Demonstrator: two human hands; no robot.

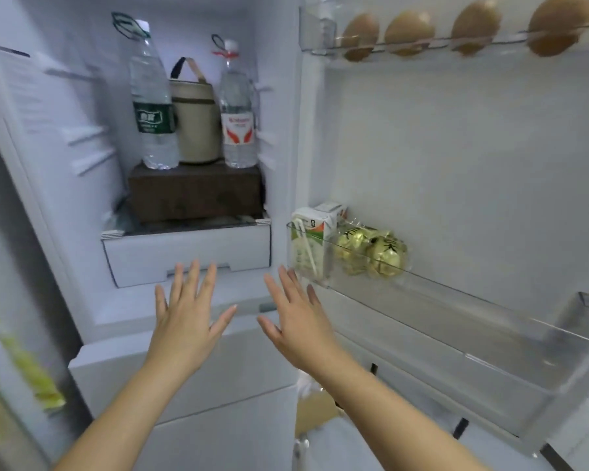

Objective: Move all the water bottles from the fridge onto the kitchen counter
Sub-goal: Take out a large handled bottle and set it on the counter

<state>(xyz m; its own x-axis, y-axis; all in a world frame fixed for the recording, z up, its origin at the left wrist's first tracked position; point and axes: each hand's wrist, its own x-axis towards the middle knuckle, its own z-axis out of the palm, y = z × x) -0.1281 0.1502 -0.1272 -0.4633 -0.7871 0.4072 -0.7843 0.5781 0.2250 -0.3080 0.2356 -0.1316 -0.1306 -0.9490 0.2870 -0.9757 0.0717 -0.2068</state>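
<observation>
1. L hand (187, 317) & R hand (300, 321), 6 o'clock: fingers spread, released, holding nothing.
2. Green-label bottle (153, 107), red-label bottle (237, 110) upright on brown box (194, 192), 12 o'clock.
3. Beige pot (194, 124) btwn them partly hidden; label text blurred.

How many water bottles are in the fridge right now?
2. The green-label water bottle stands left on the dark box, the red-label water bottle right, a beige lunch container between them. Others may be hidden.
</observation>
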